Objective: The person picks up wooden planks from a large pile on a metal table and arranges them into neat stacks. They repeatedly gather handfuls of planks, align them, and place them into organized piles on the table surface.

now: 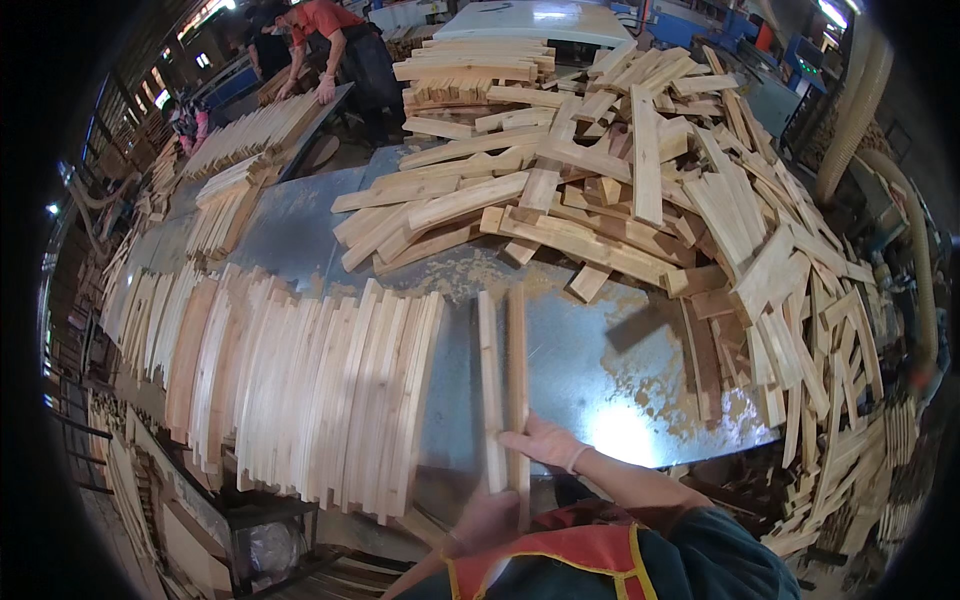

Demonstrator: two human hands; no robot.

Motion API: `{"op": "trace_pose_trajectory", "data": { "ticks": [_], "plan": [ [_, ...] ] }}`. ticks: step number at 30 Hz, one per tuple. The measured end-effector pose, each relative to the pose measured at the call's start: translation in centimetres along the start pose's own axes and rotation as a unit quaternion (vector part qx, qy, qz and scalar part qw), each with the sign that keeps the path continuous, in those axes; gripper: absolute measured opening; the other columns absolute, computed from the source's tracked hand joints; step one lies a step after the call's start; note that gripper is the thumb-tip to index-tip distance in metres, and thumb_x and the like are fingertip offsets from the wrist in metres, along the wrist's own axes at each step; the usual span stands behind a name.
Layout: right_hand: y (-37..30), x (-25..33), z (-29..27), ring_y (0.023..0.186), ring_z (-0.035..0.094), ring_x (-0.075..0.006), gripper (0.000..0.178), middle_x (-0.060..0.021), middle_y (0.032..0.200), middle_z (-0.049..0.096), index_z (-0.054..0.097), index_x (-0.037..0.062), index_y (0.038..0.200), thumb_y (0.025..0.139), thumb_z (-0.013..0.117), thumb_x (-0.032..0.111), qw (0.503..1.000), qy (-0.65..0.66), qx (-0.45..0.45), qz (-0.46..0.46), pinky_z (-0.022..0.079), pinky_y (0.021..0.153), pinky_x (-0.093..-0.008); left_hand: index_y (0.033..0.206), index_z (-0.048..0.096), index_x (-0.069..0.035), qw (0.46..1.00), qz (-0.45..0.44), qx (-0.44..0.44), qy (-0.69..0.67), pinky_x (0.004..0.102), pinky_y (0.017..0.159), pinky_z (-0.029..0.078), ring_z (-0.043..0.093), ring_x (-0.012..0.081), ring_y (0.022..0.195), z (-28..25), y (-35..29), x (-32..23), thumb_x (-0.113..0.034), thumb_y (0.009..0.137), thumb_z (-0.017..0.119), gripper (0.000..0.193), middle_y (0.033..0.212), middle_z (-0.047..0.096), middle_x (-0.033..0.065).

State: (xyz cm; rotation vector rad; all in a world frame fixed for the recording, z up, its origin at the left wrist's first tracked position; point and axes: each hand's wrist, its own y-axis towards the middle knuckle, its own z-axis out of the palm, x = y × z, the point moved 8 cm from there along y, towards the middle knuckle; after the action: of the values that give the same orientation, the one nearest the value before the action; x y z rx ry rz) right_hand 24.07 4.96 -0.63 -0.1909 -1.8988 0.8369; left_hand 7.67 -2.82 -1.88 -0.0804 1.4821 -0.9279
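Note:
Two narrow wooden slats stand on edge side by side with a thin gap between them, pointing away from me over the metal table. My right hand [548,443] grips the right slat [517,360] near its near end, its thumb across the wood. Lower down, my left hand [487,518] is closed at the near end of the left slat [490,370]; its fingers are partly hidden and a little blurred. To the left, a long row of slats [330,390] lies packed edge to edge.
A big loose heap of boards [600,190] covers the table's far and right side. Sawdust lies on the metal tabletop [570,350]. At the far left a person in a red shirt [325,20] handles another row of slats [250,140]. A hose [855,110] hangs at right.

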Motion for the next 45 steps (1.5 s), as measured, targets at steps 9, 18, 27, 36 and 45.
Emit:
{"op": "trace_pose_trajectory", "data": {
  "ticks": [9, 18, 27, 36, 45],
  "plan": [
    [8.0, 9.7, 8.9, 0.118, 0.069, -0.0428, 0.071, -0.0278, 0.127, 0.071, 0.057, 0.0038, 0.144, 0.092, 0.066, 0.05, 0.973, -0.195, 0.045, -0.118, 0.054, 0.101, -0.0485, 0.151, 0.051, 0.0, 0.764, 0.241, -0.297, 0.519, 0.0564, 0.119, 0.036, 0.048, 0.0468, 0.139, -6.5, -6.4, -7.7, -0.036, 0.077, 0.078, 0.087, 0.151, 0.051, 0.0266],
    [-21.8, 11.4, -31.9, 0.124, 0.062, -0.0364, 0.078, -0.0195, 0.133, 0.066, 0.058, 0.0063, 0.144, 0.08, 0.081, 0.046, 0.697, -0.404, -0.587, -0.086, 0.05, 0.106, -0.0486, 0.156, 0.045, 0.0, 0.739, 0.246, -0.232, 0.583, 0.0547, 0.12, 0.036, 0.044, 0.0474, 0.144, -4.3, -3.6, -8.0, -0.028, 0.074, 0.08, 0.094, 0.157, 0.044, 0.0276],
    [-29.3, -4.7, -31.9, 0.12, 0.064, -0.0423, 0.057, -0.0246, 0.136, 0.063, 0.056, 0.0093, 0.144, 0.09, 0.07, 0.017, 0.842, -0.081, -0.53, -0.055, 0.053, 0.105, -0.049, 0.155, 0.046, -0.003, 0.859, 0.24, 0.071, 0.447, 0.0458, 0.115, 0.044, 0.053, 0.0362, 0.137, 14.4, 7.6, -14.7, -0.034, 0.082, 0.08, 0.086, 0.15, 0.053, 0.0203],
    [-31.7, -18.3, -47.9, 0.133, 0.059, -0.0414, 0.081, -0.0249, 0.14, 0.064, 0.042, 0.0026, 0.159, 0.094, 0.074, 0.039, 0.65, 0.204, -0.731, 0.038, 0.045, 0.117, -0.051, 0.162, 0.034, -0.015, 0.94, -0.119, 0.225, -0.226, 0.0445, 0.091, 0.058, 0.067, 0.0346, 0.114, 22.1, 21.4, -7.4, -0.034, 0.106, 0.063, 0.066, 0.147, 0.053, 0.02],
    [-22.0, -10.8, -41.0, 0.115, 0.07, -0.0318, 0.046, -0.0167, 0.13, 0.069, 0.056, -0.0012, 0.139, 0.101, 0.067, 0.021, 0.534, 0.702, -0.333, -0.333, 0.058, 0.103, -0.0504, 0.162, 0.037, -0.002, 0.987, 0.016, 0.16, 0.02, 0.0384, 0.097, 0.055, 0.066, 0.0244, 0.108, 16.6, 17.5, -6.8, -0.019, 0.101, 0.068, 0.07, 0.138, 0.06, 0.016]
  ]
}}
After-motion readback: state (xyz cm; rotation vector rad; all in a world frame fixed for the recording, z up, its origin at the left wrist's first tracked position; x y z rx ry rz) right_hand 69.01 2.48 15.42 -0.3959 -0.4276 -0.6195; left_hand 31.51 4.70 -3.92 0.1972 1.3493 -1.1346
